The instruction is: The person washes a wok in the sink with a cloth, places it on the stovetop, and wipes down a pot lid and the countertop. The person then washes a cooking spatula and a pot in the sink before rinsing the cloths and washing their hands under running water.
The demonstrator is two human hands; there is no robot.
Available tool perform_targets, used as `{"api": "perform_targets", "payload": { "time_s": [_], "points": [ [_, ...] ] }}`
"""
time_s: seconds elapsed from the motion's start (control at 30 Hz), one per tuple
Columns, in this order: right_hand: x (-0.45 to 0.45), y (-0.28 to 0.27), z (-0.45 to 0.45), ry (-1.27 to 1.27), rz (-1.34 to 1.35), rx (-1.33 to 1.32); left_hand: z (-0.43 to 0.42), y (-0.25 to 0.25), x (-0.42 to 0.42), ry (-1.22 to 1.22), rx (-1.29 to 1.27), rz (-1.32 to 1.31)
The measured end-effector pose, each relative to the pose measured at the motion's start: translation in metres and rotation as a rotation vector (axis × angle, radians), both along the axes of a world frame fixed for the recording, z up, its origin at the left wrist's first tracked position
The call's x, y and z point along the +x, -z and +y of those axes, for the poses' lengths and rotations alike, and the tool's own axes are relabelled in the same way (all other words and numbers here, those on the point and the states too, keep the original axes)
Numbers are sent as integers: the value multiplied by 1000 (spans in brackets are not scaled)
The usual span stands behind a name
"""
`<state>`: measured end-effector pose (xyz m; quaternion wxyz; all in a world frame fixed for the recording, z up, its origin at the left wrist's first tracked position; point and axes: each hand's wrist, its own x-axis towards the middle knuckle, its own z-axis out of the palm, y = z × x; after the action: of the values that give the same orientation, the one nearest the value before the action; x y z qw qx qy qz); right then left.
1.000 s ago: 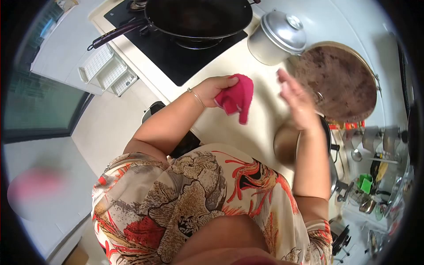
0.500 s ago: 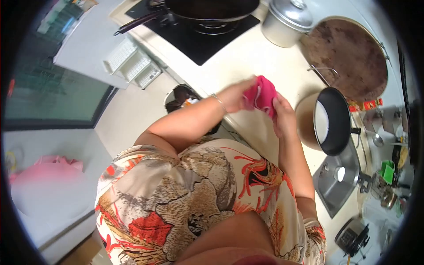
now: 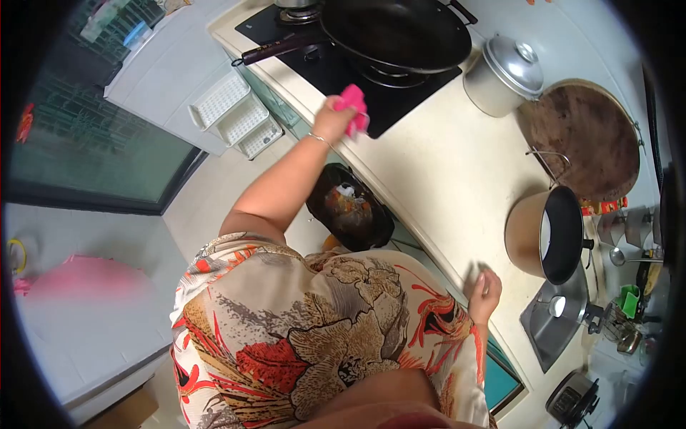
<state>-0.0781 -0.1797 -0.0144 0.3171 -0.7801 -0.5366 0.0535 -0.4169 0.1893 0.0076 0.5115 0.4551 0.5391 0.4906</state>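
Observation:
My left hand [image 3: 330, 123], a bracelet on its wrist, is closed around a bunched pink cloth [image 3: 353, 109]. It is at the counter's front edge, by the near corner of the black cooktop [image 3: 386, 118]. Whether the cloth touches the surface I cannot tell. My right hand [image 3: 486, 294] is lower and to the right, over the edge of the cream counter [image 3: 421, 164]. Its fingers are loosely bent and apart, with nothing in them. A large black wok [image 3: 400, 32] sits on the cooktop, its long handle pointing left.
A lidded silver pot [image 3: 504, 79] and a round wooden board [image 3: 582, 139] stand along the wall. Nearer the sink [image 3: 550, 336] is a brown pot [image 3: 527, 232] with a dark interior. Below the counter are a lined bin [image 3: 350, 214] and a white tiered rack [image 3: 243, 121].
My left hand has carried the pink cloth up and left to the cooktop. My right hand has let go of the cloth and drawn back to the counter's edge.

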Motion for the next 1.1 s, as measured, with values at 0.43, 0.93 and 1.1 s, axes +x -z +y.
{"api": "perform_targets", "payload": {
  "time_s": [0.43, 0.93, 1.1],
  "points": [
    [-41, 61, 64, 855, 142, 22, 187, 41, -72, -215, 522, 1336],
    [-56, 49, 77, 876, -83, -95, 197, 14, -47, 328, 141, 1102],
    [-63, 43, 81, 904, -85, -89, 188, 8, -38, 451, 146, 1218]
  ]
}}
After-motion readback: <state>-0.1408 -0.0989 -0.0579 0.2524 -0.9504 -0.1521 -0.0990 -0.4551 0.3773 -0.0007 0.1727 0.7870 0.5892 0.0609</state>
